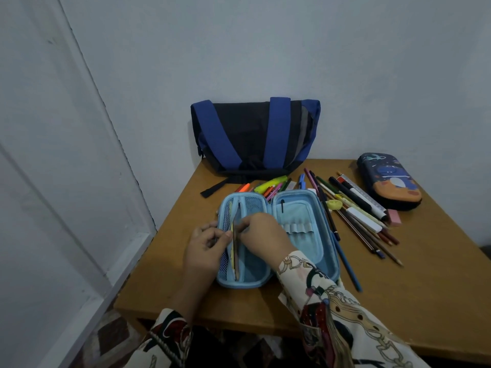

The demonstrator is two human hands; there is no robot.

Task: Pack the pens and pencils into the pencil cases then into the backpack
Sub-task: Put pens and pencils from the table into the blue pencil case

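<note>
Blue case: the light blue pencil case (300, 235) lies open flat on the worktop (398, 288); a few pencils (235, 251) sit in its mesh side; the loop side looks almost bare
Left hand: the left hand (204, 248) pinches the mesh pocket edge of the blue case
Right hand: the right hand (261, 232) pinches the pencils, tucking them in
Loose pile: many pens and pencils (356, 208) wait behind and right of the blue case; most are not packed yet
Dark case: the space pencil case (390, 184) sits shut, far right of the blue case
Backpack: the backpack (252, 136) stands behind the blue case; nothing is going in yet
How far: I think it is just starting
</note>
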